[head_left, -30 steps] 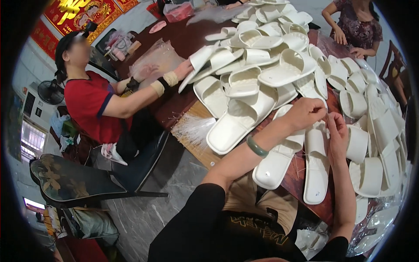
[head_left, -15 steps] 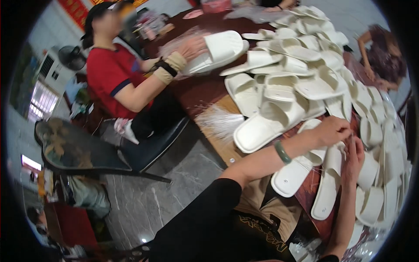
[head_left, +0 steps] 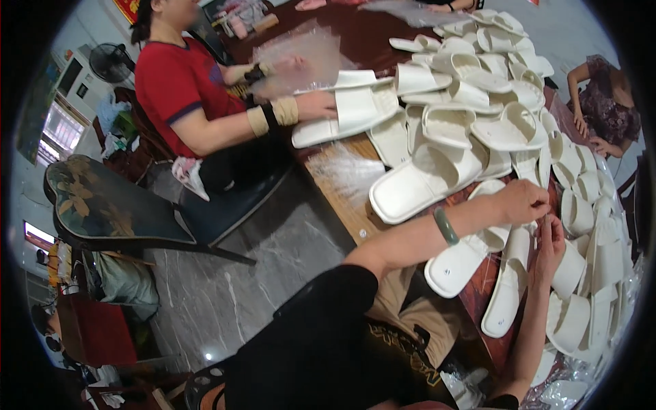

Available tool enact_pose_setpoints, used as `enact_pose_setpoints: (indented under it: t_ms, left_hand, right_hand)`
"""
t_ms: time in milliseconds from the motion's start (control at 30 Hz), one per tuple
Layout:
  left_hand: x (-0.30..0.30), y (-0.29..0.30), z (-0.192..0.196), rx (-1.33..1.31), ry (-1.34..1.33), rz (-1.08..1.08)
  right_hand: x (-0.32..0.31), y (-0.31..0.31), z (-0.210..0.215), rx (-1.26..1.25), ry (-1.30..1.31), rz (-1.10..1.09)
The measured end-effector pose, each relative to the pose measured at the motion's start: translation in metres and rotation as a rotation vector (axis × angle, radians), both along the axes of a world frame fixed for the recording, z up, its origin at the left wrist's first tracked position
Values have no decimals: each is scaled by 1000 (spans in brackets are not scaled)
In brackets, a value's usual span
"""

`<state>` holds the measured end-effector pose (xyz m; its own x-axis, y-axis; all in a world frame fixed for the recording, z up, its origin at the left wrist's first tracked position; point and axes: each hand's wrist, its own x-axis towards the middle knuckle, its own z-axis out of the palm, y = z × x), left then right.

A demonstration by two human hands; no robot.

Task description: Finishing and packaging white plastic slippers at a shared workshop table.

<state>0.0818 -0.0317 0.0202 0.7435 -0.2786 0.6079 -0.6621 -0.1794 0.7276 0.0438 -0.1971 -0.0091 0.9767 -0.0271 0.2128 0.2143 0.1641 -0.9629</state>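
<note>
My left hand, with a green bangle on its wrist, is closed in a pinch over the slippers. Close by, my right hand also pinches, its fingertips almost meeting the left ones. Whatever lies between the fingers is too small to make out. Under my hands lie a white open-toed slipper and another white slipper, side by side with their heels toward me. A larger white slipper rests just left of my forearm. Beyond it, at the table's edge, is a bundle of thin clear plastic strands.
White slippers are heaped across the table and down its right side. A co-worker in a red shirt sits at left, one hand at a slipper, the other over clear bags. Another person is at far right.
The co-worker has put the slipper down on the table, and their hands have moved apart. My hands stay pinched together in nearly the same place. The view has shifted slightly.
</note>
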Motion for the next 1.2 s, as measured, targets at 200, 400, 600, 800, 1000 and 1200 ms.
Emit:
enact_pose_setpoints:
  t_ms: [200, 400, 600, 800, 1000, 1200]
  left_hand:
    - [0, -1, -4, 20, 38, -20]
    - [-1, -5, -7, 69, 34, -43]
    - [2, -7, -6, 21, 14, -55]
    - [3, -6, -14, 63, -51, -37]
    - [-1, -5, -9, 73, -39, -34]
    - [0, 1, 4, -71, 53, -29]
  right_hand:
    - [-5, 1, 4, 4, 37, -26]
    - [-6, -3, 1, 59, 25, -11]
    - [-4, -4, 3, 47, 35, 5]
    - [-5, 0, 3, 1, 54, 20]
    - [-7, -4, 1, 15, 54, 32]
    - [3, -10, -5, 18, 36, 34]
